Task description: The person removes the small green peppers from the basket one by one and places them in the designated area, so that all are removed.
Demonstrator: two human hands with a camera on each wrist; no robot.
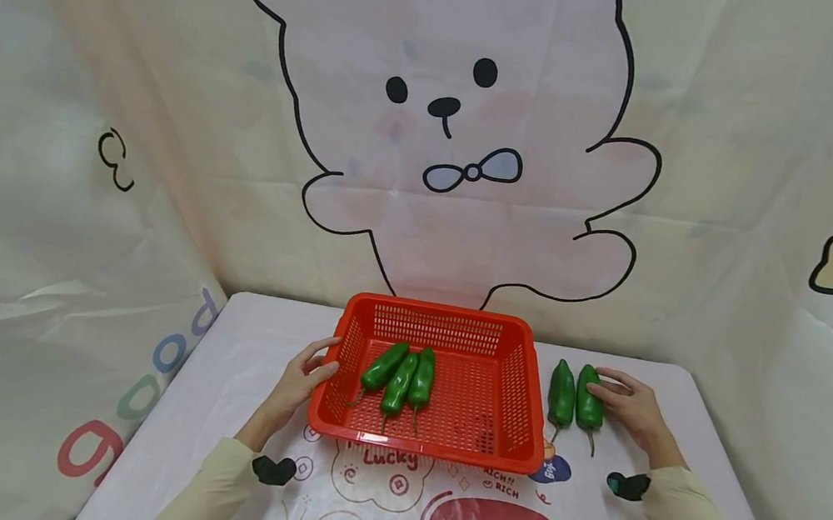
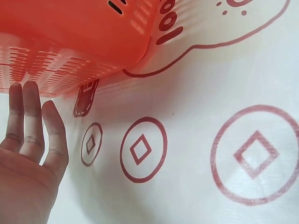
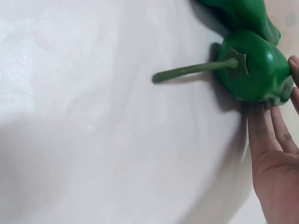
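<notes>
A red plastic basket (image 1: 443, 451) holds three green peppers (image 1: 399, 384) in its left half. At its left side is my left hand (image 1: 297, 382), thumb and index fingertips right at the rim. In the left wrist view, three of its fingers (image 2: 32, 116) reach fairly straight toward the basket's slotted outer wall (image 2: 56, 63). To the right of the basket, two more green peppers (image 1: 562, 395) lie side by side with stems toward me. My right hand (image 1: 631, 408) grips the outer pepper (image 3: 257, 65), thumb on top and fingers along its right side.
A white cloth printed with red drawings and lettering covers the table (image 1: 260, 320). Behind it hangs a backdrop (image 1: 434, 237) with a cartoon bear, close to the basket's far edge. Fabric walls (image 1: 790, 371) stand on both sides.
</notes>
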